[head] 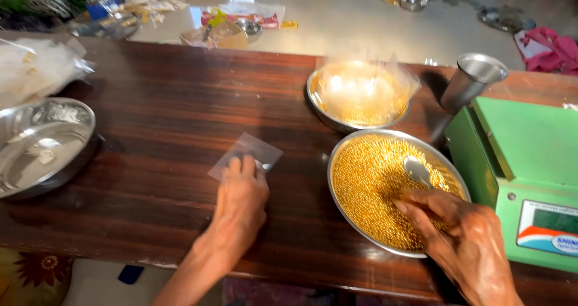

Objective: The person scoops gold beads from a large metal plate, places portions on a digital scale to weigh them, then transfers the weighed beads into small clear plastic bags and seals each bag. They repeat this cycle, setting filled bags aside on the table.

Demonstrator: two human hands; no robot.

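Note:
My left hand (239,202) lies palm down on a small clear plastic bag (247,154) on the dark wooden table (162,107), fingertips on the bag's near edge. My right hand (463,246) reaches into a steel plate (349,212) full of small golden beads (367,179) and grips a metal spoon (417,170), whose bowl rests on the beads. Behind that plate stands a steel bowl (319,110) holding more golden beads under a clear plastic sheet (361,89).
A green weighing scale (524,155) stands at the right edge, with a steel tumbler (469,80) behind it. An empty steel plate (42,143) sits at the left, next to crumpled clear bags (33,68). Assorted items lie on the floor beyond the table.

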